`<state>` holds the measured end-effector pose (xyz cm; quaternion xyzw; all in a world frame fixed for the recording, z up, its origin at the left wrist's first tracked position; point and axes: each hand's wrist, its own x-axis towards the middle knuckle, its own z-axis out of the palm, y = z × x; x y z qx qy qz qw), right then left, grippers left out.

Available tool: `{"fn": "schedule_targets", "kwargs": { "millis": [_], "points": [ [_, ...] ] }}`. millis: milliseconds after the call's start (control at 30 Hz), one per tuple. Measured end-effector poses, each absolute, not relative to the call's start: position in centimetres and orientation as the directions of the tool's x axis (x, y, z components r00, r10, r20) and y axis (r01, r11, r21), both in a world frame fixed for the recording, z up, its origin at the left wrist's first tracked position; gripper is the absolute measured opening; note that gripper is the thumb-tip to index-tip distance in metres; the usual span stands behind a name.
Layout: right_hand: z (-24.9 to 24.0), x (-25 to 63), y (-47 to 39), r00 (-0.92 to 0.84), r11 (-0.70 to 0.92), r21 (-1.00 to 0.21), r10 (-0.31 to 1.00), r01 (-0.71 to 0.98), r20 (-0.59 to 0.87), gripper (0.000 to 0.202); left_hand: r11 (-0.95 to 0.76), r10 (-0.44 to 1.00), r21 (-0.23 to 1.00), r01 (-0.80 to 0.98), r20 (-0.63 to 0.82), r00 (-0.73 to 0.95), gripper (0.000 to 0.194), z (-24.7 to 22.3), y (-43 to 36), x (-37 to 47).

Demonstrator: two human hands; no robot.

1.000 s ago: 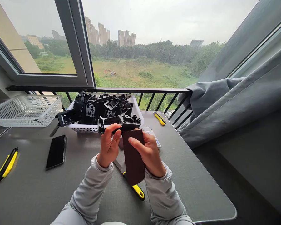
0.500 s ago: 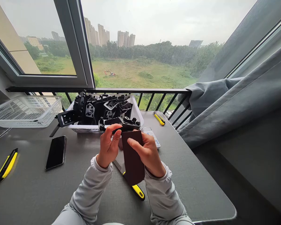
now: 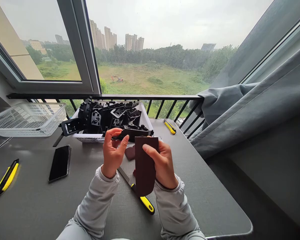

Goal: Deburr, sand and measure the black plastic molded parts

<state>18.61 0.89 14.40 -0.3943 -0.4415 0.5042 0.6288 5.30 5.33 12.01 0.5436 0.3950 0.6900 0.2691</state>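
Observation:
My left hand (image 3: 112, 153) grips a long black plastic part (image 3: 133, 132) between curled fingers and thumb, just in front of the filled basket. My right hand (image 3: 163, 160) is closed on a folded dark brown sheet of sandpaper (image 3: 145, 170), its thumb pressed flat on the face. The sheet hangs upright below the part's right end and covers some of it; I cannot tell whether they touch. Beneath the hands lies a knife with a yellow-and-black handle (image 3: 147, 204). A small brown piece (image 3: 130, 153) rests on the table behind the sheet.
A white basket (image 3: 90, 138) heaped with black plastic parts (image 3: 107, 115) stands by the railing. Left of it is another white basket (image 3: 27, 120). A phone (image 3: 59, 163), a yellow utility knife (image 3: 5, 178) and a smaller cutter (image 3: 170, 126) lie on the grey table (image 3: 90, 180).
The black part has turned in my left hand, which shifted slightly left. My right hand moved a little right with the sandpaper, uncovering the small brown piece behind it.

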Motion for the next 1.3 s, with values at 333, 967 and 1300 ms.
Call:
{"fn": "schedule_targets", "kwargs": {
  "millis": [333, 967, 1300],
  "points": [
    [14.7, 18.6, 1.2, 0.249, 0.201, -0.859, 0.964, -0.472, 0.089, 0.015, -0.375, 0.908, 0.901, -0.217, 0.311, -0.281, 0.036, 12.0, 5.5, 4.7],
    [13.7, 18.2, 1.1, 0.179, 0.252, -0.848, 0.966, -0.466, 0.189, 0.016, -0.304, 0.948, 0.872, -0.383, 0.315, -0.034, 0.061, 12.7, 5.1, 5.4],
    [13.8, 18.4, 1.2, 0.178, 0.229, -0.865, 0.97, -0.447, 0.165, 0.018, -0.361, 0.924, 0.858, -0.366, 0.383, -0.014, 0.057, 12.5, 5.0, 5.2]
  ]
}}
